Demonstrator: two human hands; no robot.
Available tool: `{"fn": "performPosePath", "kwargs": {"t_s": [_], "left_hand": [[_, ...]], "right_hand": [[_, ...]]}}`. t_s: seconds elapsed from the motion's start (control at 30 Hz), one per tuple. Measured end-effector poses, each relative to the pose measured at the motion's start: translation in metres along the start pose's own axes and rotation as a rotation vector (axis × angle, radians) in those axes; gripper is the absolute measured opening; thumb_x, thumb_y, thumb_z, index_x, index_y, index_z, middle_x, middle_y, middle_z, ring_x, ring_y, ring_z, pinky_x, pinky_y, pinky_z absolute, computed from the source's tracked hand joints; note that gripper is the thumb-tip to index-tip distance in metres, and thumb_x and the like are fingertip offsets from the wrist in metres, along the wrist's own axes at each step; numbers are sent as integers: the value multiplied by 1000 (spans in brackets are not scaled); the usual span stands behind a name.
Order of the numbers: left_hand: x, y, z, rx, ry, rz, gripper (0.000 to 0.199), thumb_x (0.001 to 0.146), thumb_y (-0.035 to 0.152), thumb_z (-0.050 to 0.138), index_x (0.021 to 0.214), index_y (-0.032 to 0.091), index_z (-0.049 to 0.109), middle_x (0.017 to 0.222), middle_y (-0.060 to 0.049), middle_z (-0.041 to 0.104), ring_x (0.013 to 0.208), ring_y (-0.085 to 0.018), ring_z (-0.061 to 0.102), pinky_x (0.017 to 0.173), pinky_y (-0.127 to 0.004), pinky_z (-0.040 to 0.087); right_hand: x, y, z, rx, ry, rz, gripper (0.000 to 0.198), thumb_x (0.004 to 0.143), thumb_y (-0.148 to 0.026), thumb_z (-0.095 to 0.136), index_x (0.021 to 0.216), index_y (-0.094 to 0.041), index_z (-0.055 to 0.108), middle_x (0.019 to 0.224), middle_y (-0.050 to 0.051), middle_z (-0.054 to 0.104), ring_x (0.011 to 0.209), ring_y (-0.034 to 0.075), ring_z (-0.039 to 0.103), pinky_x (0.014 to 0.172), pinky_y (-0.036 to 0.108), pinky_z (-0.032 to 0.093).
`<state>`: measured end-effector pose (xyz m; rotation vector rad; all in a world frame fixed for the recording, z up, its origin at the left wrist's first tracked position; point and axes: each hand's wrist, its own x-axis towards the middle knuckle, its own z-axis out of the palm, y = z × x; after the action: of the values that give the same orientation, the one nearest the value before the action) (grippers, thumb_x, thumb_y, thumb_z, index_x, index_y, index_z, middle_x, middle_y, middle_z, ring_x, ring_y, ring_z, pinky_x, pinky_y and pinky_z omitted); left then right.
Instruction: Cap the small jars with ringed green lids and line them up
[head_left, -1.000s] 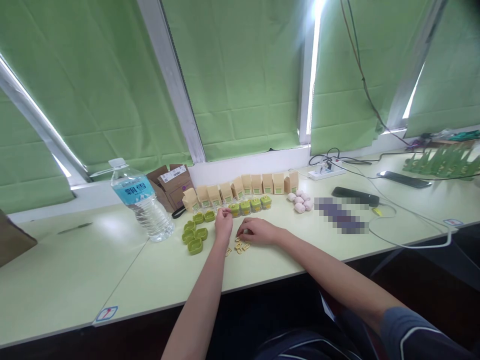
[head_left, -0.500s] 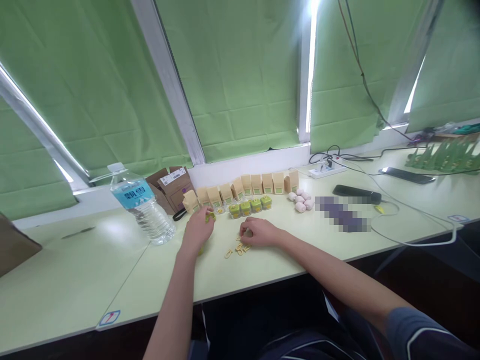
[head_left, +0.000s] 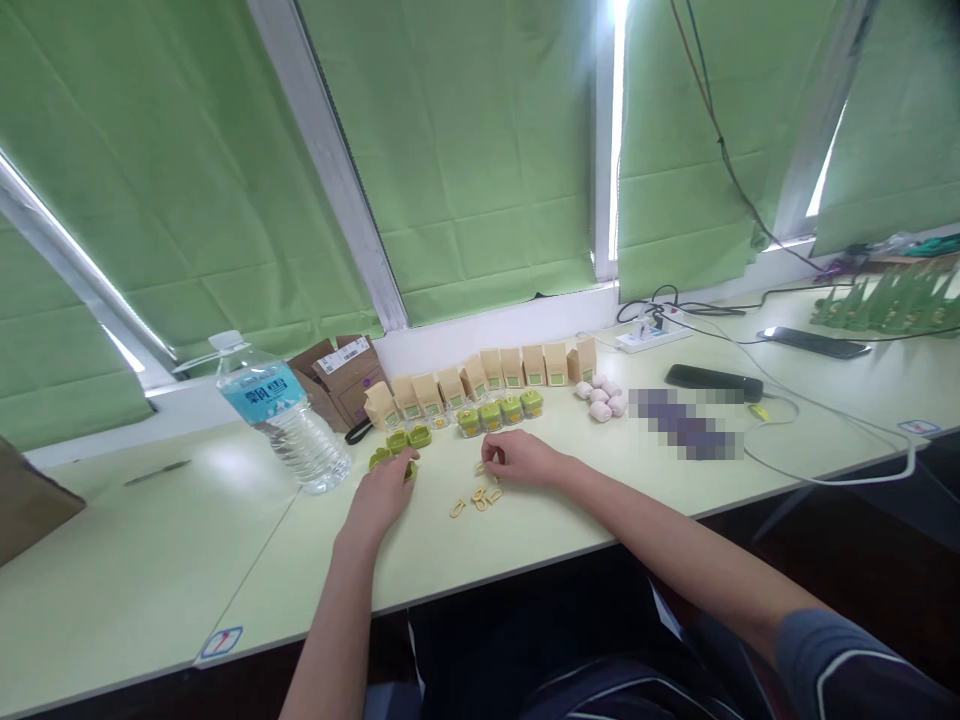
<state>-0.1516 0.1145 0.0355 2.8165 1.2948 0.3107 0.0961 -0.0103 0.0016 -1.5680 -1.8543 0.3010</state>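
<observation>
My left hand [head_left: 382, 492] curls over a small green lid [head_left: 411, 470], its fingers closed about the lid's edge. More green lids [head_left: 420, 436] lie just beyond that hand, partly covered by it. With thumb and fingertips together, my right hand [head_left: 525, 459] pinches a small yellow loop [head_left: 480, 467] close to the table. Several loose yellow loops [head_left: 478, 498] lie in front of it. Behind my right hand stands a row of small clear boxes with green lids [head_left: 490, 414].
Small tan cartons [head_left: 512, 367] line the back, and white lumps [head_left: 600, 398] lie right of them. A water bottle [head_left: 289, 420] and an open brown box [head_left: 346, 385] stand left. A black phone [head_left: 714, 383], cables and a power strip [head_left: 654, 340] lie right.
My left hand has drawn back toward me from the far green lids, uncovering them, and is now at a nearer lid. My right hand has lifted slightly away from the loose loops.
</observation>
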Motion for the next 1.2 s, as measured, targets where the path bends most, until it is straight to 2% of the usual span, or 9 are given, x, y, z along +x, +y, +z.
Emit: {"fn": "performPosePath", "kwargs": {"t_s": [0.23,0.4,0.53,0.63,0.77,0.9,1.0,1.2], "left_hand": [[-1,3,8,-10,121,32,40,78,12,51,113,26,63,105,-10,68,98,-28,63,83,-38,47],[-1,10,9,-55,236,32,39,79,13,52,115,25,63,112,-11,60,105,-28,60,92,-41,47],[5,29,6,-239,372,33,42,76,16,61,117,27,63,131,-11,51,119,-28,55,102,-41,44],[16,50,3,-361,411,134,50,75,15,65,123,29,59,129,-8,58,125,-27,51,109,-43,38],[39,81,3,-496,410,251,52,73,16,71,123,26,59,114,-7,67,111,-27,59,104,-44,41],[57,103,17,-554,484,320,47,76,17,71,121,24,59,111,-8,63,107,-24,59,98,-40,45],[59,106,31,-591,542,324,41,80,21,69,120,24,59,113,-9,59,109,-23,58,96,-38,47],[47,98,44,-687,496,364,37,81,30,70,117,23,61,115,-9,59,108,-22,59,86,-33,54]], "right_hand": [[8,12,1,158,236,6,19,84,-14,57,102,-18,63,84,2,69,75,14,63,72,26,47],[11,23,0,217,330,60,20,80,-13,59,99,-17,64,84,3,68,75,14,64,73,27,51],[12,26,1,225,364,47,19,77,-11,61,93,-16,69,87,4,67,75,13,63,72,28,55],[13,25,1,261,398,27,21,77,-14,62,96,-17,71,91,5,64,77,13,62,72,28,59],[13,24,-2,309,489,-14,28,79,-18,62,106,-19,69,93,5,61,78,13,62,74,29,61],[13,23,-6,348,583,-86,25,81,-21,62,105,-20,67,97,5,61,83,14,63,78,31,61],[12,23,-8,331,583,-91,21,82,-22,62,102,-19,67,97,6,61,83,15,63,79,33,61],[11,24,-7,334,520,-126,19,83,-24,63,100,-19,69,94,5,59,77,13,62,78,32,61]]}}
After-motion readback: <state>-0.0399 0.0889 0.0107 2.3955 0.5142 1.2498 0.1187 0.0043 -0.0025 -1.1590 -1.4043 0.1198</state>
